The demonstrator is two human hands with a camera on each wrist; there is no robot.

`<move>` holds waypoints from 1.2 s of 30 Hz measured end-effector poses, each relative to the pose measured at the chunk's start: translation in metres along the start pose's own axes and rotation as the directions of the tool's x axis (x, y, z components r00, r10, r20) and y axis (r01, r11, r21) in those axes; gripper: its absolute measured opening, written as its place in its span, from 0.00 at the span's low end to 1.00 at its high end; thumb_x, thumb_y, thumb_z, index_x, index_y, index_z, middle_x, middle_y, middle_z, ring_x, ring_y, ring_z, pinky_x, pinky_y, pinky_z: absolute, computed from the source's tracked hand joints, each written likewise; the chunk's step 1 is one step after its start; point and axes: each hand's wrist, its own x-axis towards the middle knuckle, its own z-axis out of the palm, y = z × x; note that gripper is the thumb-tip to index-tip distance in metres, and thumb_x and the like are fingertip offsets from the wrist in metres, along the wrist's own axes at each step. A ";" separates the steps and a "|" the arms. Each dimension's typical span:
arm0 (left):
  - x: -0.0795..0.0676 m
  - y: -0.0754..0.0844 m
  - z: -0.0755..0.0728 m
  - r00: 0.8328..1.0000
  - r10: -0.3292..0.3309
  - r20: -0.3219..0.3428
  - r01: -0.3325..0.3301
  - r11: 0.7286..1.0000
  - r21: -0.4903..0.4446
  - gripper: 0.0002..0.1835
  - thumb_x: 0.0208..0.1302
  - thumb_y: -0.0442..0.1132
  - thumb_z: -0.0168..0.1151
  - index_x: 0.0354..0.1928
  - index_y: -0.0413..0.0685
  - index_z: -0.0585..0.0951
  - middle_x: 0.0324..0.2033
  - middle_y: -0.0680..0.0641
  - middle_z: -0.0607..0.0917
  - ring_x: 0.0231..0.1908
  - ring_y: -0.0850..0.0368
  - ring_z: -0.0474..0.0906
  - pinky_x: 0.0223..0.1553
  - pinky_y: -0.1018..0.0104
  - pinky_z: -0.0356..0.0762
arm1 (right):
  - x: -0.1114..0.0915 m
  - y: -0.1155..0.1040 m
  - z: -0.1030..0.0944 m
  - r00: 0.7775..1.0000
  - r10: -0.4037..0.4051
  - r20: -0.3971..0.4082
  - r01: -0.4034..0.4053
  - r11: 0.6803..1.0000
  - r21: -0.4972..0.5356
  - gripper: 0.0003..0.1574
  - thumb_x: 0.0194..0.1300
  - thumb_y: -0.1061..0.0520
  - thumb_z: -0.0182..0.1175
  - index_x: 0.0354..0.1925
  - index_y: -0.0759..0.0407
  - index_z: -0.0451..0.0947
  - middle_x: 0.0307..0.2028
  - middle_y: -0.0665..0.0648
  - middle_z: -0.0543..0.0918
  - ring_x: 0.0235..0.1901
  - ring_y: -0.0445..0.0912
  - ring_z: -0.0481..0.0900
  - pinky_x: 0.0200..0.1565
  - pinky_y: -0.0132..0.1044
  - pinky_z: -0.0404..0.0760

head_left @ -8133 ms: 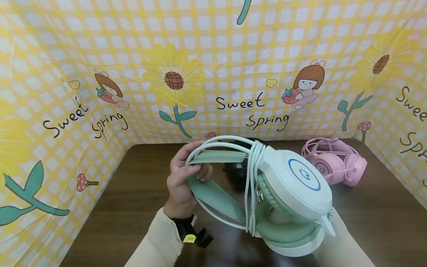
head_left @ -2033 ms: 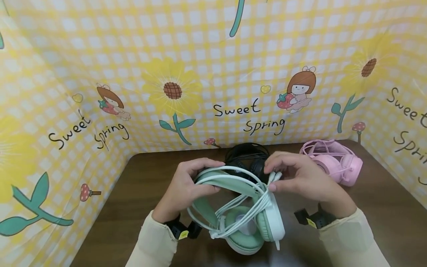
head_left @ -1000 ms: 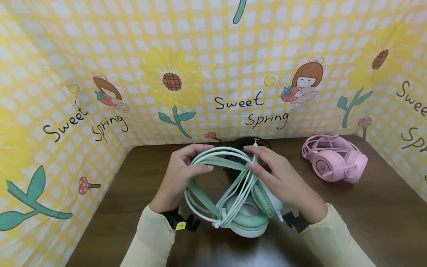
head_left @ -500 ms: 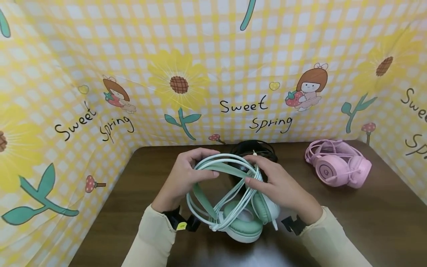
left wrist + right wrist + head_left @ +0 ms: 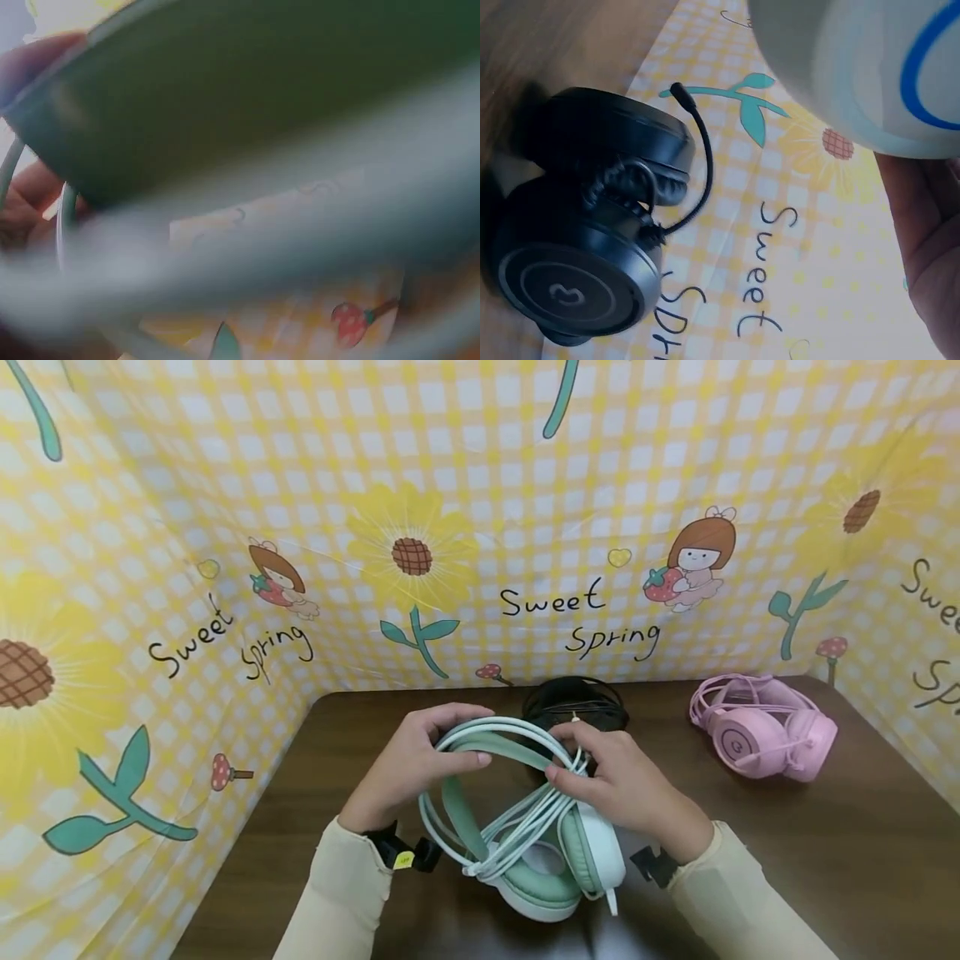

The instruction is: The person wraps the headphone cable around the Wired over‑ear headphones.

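Note:
Above the table, both hands hold a pale mint headset (image 5: 540, 893) with green ear pads and a bundled cable (image 5: 517, 835) looped across its band. My left hand (image 5: 416, 760) grips the headband (image 5: 495, 743) on the left, thumb inside and fingers over the outside. On the other side, my right hand (image 5: 622, 777) pinches the cable bundle and the band close to an ear cup; a small plug tip shows above its fingers. Blurred green band padding (image 5: 225, 97) fills the left wrist view. The white ear cup (image 5: 840, 67) appears at the right wrist view's top right.
A black headset (image 5: 577, 255) with a boom microphone stands behind the held one, partly hidden in the head view. To the right sits a pink headset (image 5: 761, 735) on the dark wooden table (image 5: 750, 852). A yellow checked cloth (image 5: 465, 527) walls the back and sides.
Since eight seconds ago the headset has come lower, its ear cups now pointing down. My right hand has moved from behind the cups to the cable and band. Over the last second little shifts.

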 end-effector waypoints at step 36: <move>-0.075 -0.047 0.026 0.980 -0.085 -0.180 -0.016 0.869 -0.495 0.54 0.58 0.35 0.70 0.77 0.53 0.42 0.62 0.32 0.70 0.58 0.45 0.74 0.55 0.56 0.73 | 0.026 0.013 0.019 0.914 0.238 -0.328 -0.178 0.963 0.201 0.17 0.65 0.52 0.63 0.49 0.58 0.80 0.30 0.52 0.80 0.28 0.46 0.76 0.29 0.36 0.75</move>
